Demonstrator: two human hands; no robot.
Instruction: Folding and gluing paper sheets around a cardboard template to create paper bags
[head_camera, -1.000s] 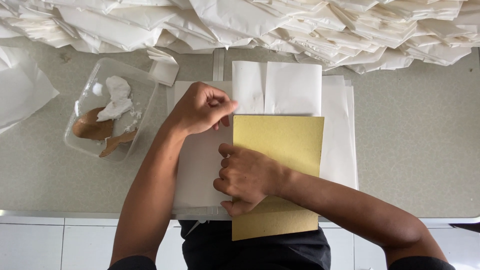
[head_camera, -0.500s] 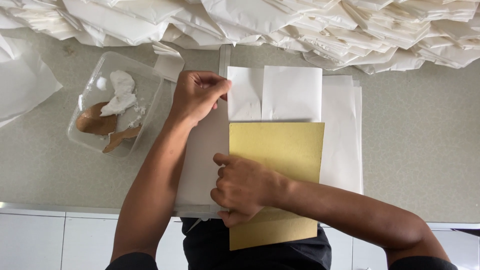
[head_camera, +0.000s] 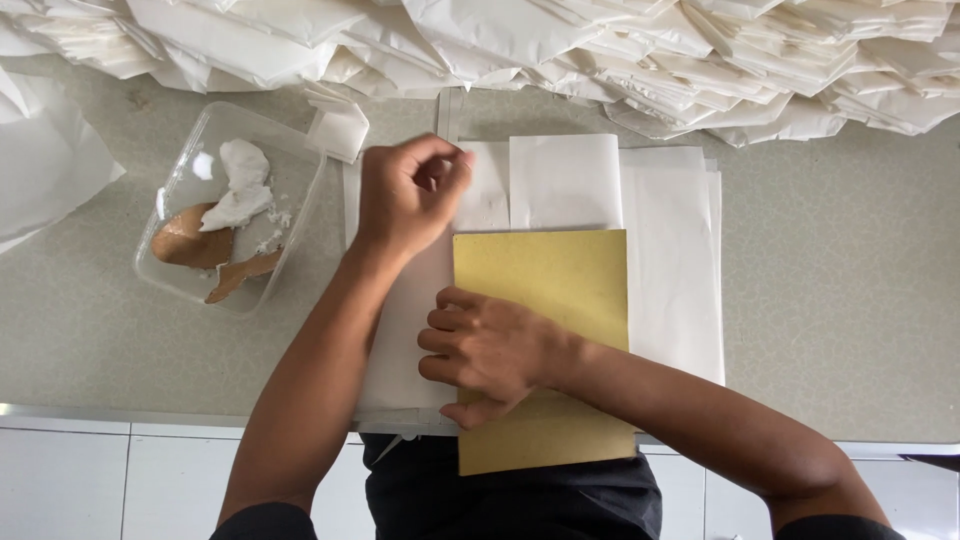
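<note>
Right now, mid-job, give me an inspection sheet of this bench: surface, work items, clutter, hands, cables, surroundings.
Surface: grey speckled worktop, white cabinet fronts below its front edge.
Work items: yellow card lying on a stack of white paper sheets, its near end overhanging the worktop edge; folded white flaps above it.
Clutter: clear plastic tub at left holding white paste and a brown smear; loose white sheet at far left.
Hands: right hand pressed flat across the card's left edge; left hand curled as a loose fist on the paper fold, no grip on anything evident.
Cables: nothing seen.
Surroundings: heap of folded white paper pieces along the back.
</note>
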